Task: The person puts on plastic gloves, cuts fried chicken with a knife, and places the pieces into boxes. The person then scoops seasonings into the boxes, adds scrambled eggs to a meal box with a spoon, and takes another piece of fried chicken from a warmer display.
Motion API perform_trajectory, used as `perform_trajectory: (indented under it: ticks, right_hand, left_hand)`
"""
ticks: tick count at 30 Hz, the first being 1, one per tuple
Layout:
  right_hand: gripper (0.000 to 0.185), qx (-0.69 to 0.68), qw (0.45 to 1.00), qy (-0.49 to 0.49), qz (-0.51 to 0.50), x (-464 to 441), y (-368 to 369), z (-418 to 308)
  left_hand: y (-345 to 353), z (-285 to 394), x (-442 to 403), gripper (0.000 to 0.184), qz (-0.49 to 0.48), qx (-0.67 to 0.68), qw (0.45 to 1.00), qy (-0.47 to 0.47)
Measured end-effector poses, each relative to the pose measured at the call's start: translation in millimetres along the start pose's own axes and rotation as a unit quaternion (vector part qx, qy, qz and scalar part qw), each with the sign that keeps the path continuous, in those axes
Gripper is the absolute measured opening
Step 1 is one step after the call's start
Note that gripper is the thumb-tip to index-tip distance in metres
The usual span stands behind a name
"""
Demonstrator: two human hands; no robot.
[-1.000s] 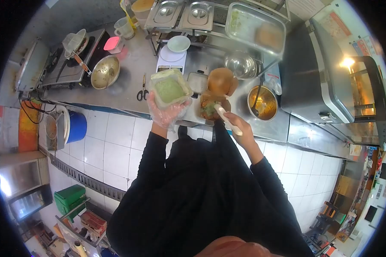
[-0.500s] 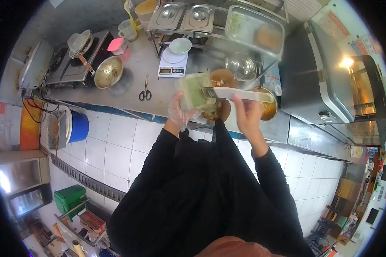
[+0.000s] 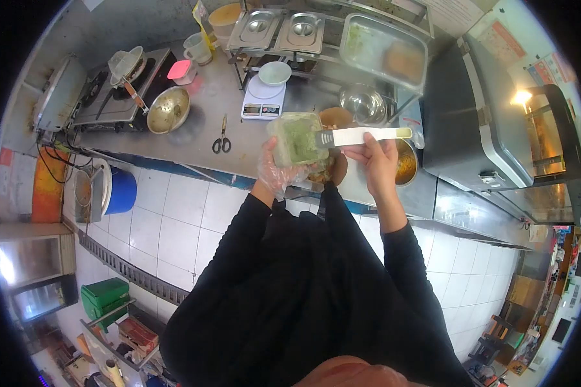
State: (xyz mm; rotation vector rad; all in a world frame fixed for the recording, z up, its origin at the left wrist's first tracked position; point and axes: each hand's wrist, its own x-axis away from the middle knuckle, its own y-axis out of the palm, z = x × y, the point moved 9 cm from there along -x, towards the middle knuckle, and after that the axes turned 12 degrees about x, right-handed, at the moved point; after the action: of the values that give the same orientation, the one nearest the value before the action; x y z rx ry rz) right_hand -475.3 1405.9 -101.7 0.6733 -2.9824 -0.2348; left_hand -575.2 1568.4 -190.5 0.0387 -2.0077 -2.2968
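Observation:
My left hand (image 3: 277, 169), in a clear plastic glove, holds a square plastic container (image 3: 299, 139) of green contents, tilted toward the right. Bare, my right hand (image 3: 376, 158) grips a long white utensil (image 3: 361, 135) with a dark slotted end, which reaches the container's right side. Below and behind the container, a brown paper box (image 3: 337, 169) with food in it is partly hidden. Its raised brown lid (image 3: 336, 118) shows just above.
On the steel counter are scissors (image 3: 222, 143), a white scale (image 3: 263, 100) bearing a bowl (image 3: 274, 73), a pan (image 3: 168, 111), a metal bowl with orange contents (image 3: 406, 161) and a steel bowl (image 3: 362, 103). A rack with lidded trays (image 3: 301, 33) stands behind.
The container has moved right, over the paper box. The utensil has risen out of the box and its dark end has swung left to the container. The view has shifted slightly.

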Motion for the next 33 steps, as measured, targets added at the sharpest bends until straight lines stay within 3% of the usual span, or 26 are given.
perform_trajectory:
  ticks: [6,12,13,14,15,17,22,25,27,31,33]
  right_hand:
    - [0.026,-0.041,0.998,0.001,0.037,8,-25,-2]
    - [0.027,-0.019,0.993,-0.031,0.11,18,-69,27]
    - [0.025,0.109,0.988,-0.064,0.084,19,-70,35]
    - [0.023,0.235,0.966,-0.096,0.056,22,-66,42]
    - [0.023,0.235,0.965,-0.096,0.056,26,-71,54]
    - [0.015,0.454,0.876,-0.164,-0.02,37,-49,58]
    - [0.016,0.409,0.865,-0.287,-0.038,62,-29,36]
    - [0.02,0.413,0.835,-0.35,-0.101,69,-23,47]
    - [0.036,0.45,0.788,-0.403,-0.121,76,-18,48]
    - [0.029,0.503,0.78,-0.331,-0.168,67,-13,69]
    - [0.023,0.46,0.837,-0.276,-0.11,53,-26,70]
  left_hand:
    - [0,-11,-2,0.086,-0.018,0.057,0.998,-0.003]
    - [-25,9,15,0.081,0.059,0.078,0.99,0.1]
    - [-24,18,21,0.08,0.054,0.048,0.989,0.13]
    - [-22,24,27,0.079,0.048,0.018,0.986,0.16]
    - [-21,24,31,0.079,0.048,0.018,0.986,0.16]
    - [-21,26,38,0.078,0.059,0.015,0.982,0.178]
    - [-28,15,52,0.08,0.072,0.024,0.978,0.197]
    - [-30,7,57,0.08,0.078,0.025,0.977,0.195]
    - [-25,7,59,0.079,0.073,0.029,0.978,0.192]
    - [-20,6,62,0.078,0.075,0.014,0.978,0.192]
    - [-14,11,57,0.078,0.069,0.013,0.979,0.192]
